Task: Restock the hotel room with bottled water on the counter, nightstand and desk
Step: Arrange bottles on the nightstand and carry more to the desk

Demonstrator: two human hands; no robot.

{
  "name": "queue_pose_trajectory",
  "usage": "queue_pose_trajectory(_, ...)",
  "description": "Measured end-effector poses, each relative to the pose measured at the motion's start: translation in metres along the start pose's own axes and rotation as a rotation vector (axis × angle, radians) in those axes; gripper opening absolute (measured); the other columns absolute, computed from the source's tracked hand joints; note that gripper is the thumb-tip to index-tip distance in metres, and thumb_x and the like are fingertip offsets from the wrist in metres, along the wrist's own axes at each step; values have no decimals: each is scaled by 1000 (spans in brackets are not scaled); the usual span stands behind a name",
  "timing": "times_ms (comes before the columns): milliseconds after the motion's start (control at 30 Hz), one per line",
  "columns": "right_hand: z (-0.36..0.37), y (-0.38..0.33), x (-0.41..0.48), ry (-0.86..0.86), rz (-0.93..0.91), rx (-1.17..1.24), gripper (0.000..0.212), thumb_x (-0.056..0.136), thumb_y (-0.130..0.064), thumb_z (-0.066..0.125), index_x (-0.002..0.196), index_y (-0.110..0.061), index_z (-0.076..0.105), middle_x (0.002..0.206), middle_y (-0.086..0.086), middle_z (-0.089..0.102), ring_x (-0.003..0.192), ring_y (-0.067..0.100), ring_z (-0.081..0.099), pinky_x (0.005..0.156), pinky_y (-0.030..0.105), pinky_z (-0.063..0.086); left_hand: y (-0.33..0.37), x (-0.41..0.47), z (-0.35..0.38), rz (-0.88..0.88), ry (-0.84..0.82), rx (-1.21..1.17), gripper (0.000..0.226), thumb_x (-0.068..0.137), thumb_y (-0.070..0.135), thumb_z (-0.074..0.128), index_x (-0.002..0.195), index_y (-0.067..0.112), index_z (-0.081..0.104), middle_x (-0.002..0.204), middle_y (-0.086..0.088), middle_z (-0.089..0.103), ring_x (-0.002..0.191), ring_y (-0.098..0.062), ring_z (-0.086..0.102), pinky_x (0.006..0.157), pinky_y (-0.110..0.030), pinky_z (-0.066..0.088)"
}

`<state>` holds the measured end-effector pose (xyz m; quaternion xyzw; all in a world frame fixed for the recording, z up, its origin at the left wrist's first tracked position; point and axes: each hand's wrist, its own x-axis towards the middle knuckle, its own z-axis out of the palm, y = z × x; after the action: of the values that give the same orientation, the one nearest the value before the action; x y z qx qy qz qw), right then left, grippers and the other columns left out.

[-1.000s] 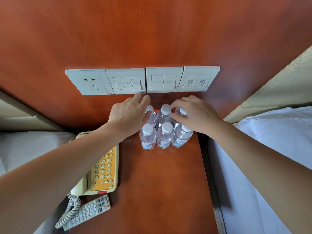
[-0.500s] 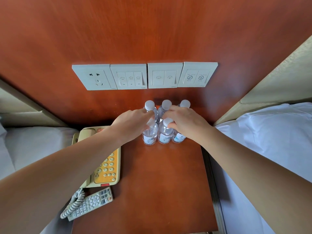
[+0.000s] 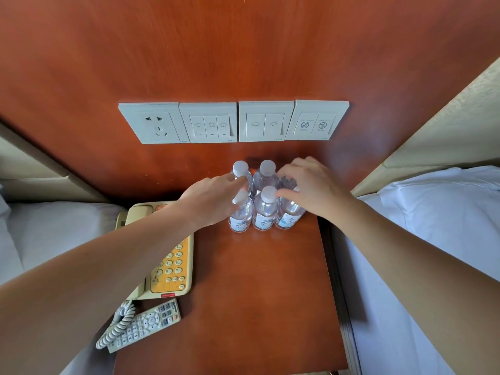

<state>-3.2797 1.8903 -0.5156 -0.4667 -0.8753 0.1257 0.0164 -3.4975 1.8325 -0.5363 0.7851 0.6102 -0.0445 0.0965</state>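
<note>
I see bottles upright, long axes vertical, caps up, at 12 o'clock end of nightstand. Clear plastic, white caps, pale labels. I count five; sixth mostly hidden. Right hand curled over right pair. Left hand against left pair, grip I cannot tell. One telephone at 9 o'clock, one remote at 7.

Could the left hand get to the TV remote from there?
Probably yes. The remote lies uncovered near the nightstand's front left edge, beside the phone cord; the left hand need only leave the bottles and pull back.
</note>
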Motion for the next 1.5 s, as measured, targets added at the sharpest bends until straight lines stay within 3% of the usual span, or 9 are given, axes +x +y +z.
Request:
queue_pose_trajectory(167, -4, 18, -11, -174, 106, -48, 30, 84, -34, 66, 113, -30, 61, 107, -3, 54, 99, 28, 58, 76, 35, 47, 4, -1, 4, -1, 2, -13, 51, 93, 29, 66, 135, 30, 37, 116, -1, 63, 81, -23, 64, 58, -31, 52)
queue_pose_trajectory(300, 5, 17, -12, -143, 93, -46, 27, 89, -19, 64, 115, -19, 61, 108, 4, 62, 97, 30, 60, 72, 33, 43, 7, 0, 8, -47, 19, 49, 38, 98, 22, 58, 132, 29, 41, 115, -1, 62, 84, -29, 65, 59, -35, 50)
queue_pose_trajectory(433, 9, 15, -8, -107, 81, -113, 27, 91, -22, 64, 118, -18, 62, 114, 7, 64, 99, 31, 62, 72, 32, 42, 4, 3, 10, -64, 42, 127, 37, 97, 15, 58, 130, 24, 43, 102, -1, 61, 77, -29, 63, 58, -36, 53)
queue_pose_trajectory(733, 6, 16, -7, -150, 95, -142, 24, 93, -18, 63, 117, -17, 60, 110, 9, 64, 97, 30, 62, 72, 29, 43, 9, 5, 7, -78, 22, 73, 34, 95, 18, 59, 124, 24, 44, 109, -3, 60, 80, -31, 62, 58, -34, 46)
queue_pose_trajectory(967, 2, 16, -12, -177, 151, -52, 47, 88, -21, 69, 131, -27, 53, 121, 6, 62, 106, 32, 60, 78, 34, 46, 13, 1, -2, -59, -22, 32, 44, 94, 31, 64, 133, 26, 43, 124, -2, 61, 91, -30, 66, 65, -36, 53)
queue_pose_trajectory(1167, -5, 13, -24, -125, 164, -46, 52, 88, -27, 66, 135, -32, 45, 119, -1, 61, 107, 30, 59, 80, 40, 52, 19, -9, -14, -93, -5, 0, 53, 92, 41, 66, 136, 26, 41, 116, -1, 63, 89, -27, 65, 63, -32, 49)
queue_pose_trajectory(1333, -31, 10, -46, -84, 157, -10, 53, 89, -27, 64, 138, -31, 43, 122, -1, 60, 112, 27, 58, 83, 41, 52, 32, -23, -43, -110, 29, -30, 52, 91, 45, 64, 133, 25, 42, 120, 3, 63, 92, -24, 65, 73, -38, 56)
queue_pose_trajectory(1500, -84, 15, -88, -71, 188, 64, 58, 88, -27, 68, 140, -31, 43, 131, -3, 59, 120, 22, 55, 92, 39, 49, 53, -48, -92, -148, 49, -133, 54, 88, 49, 67, 133, 31, 44, 129, 7, 63, 107, -19, 64, 83, -38, 54)
